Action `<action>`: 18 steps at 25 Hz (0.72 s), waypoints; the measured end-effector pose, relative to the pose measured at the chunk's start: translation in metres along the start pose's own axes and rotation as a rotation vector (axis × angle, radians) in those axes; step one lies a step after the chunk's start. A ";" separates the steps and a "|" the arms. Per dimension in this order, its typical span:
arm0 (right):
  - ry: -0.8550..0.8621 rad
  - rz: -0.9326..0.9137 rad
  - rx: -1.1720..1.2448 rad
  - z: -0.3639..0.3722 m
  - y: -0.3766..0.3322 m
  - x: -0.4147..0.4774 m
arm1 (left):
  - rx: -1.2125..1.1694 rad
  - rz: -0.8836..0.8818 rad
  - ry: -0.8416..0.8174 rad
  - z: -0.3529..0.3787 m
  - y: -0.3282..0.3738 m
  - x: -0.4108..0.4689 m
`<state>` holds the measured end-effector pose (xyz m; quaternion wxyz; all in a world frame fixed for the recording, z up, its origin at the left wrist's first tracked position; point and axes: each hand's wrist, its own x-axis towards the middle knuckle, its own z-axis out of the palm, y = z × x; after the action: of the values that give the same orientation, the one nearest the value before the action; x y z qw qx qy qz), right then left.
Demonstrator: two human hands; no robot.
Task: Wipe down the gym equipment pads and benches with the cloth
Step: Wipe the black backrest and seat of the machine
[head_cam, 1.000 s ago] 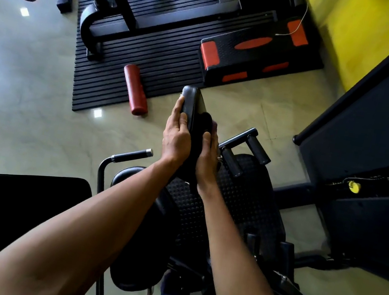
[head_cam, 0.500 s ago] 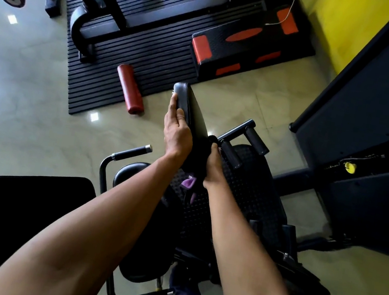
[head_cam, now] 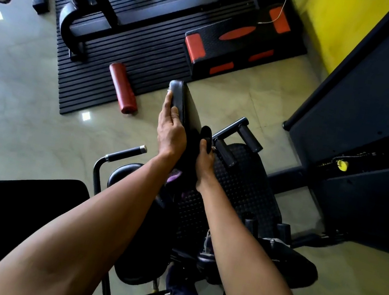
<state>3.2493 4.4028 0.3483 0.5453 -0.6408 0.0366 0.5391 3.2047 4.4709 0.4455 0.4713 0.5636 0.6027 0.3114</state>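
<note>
An upright black pad (head_cam: 179, 100) of a seated gym machine stands edge-on in front of me. My left hand (head_cam: 170, 130) lies flat along the pad's left side, fingers straight and pointing up toward its top. My right hand (head_cam: 205, 159) is on the pad's right face with its fingers curled round a dark cloth and holds it against the pad. A purple corner of the cloth (head_cam: 174, 176) hangs out below, between my wrists. Most of the cloth is hidden behind the pad and my hands.
Below the pad are the machine's studded black seat (head_cam: 245, 190), a handle bar (head_cam: 239, 139) at the right and grips (head_cam: 126, 154) at the left. A red roller (head_cam: 122, 91) and an aerobic step (head_cam: 235, 42) lie on the far mat. A dark panel (head_cam: 376, 114) rises at right.
My right hand has slid lower on the pad's right face with the cloth, and the purple corner has come into sight. My left hand stays on the pad's left side.
</note>
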 end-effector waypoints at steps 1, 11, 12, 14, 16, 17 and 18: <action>-0.008 0.037 0.006 -0.003 0.003 0.006 | 0.011 0.001 -0.005 -0.001 0.000 0.001; -0.093 -0.222 -0.130 0.009 -0.018 0.000 | 0.044 -0.031 0.035 0.000 0.002 -0.001; -0.117 -0.291 -0.134 0.011 -0.026 -0.006 | 0.043 -0.041 0.046 0.001 0.004 -0.004; -0.135 -0.330 -0.153 0.008 -0.027 0.002 | 0.044 -0.041 0.063 0.002 0.005 -0.008; -0.109 -0.274 -0.189 0.004 -0.024 0.019 | 0.053 -0.041 0.076 0.004 0.005 -0.008; -0.090 -0.227 -0.210 0.002 -0.020 0.028 | 0.055 -0.035 0.073 0.004 0.005 -0.007; -0.068 -0.167 -0.212 0.002 -0.018 0.034 | 0.054 -0.020 0.062 0.002 0.003 -0.005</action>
<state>3.2736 4.4294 0.3355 0.5185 -0.6771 -0.0926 0.5139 3.2079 4.4663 0.4488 0.4402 0.5602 0.6309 0.3073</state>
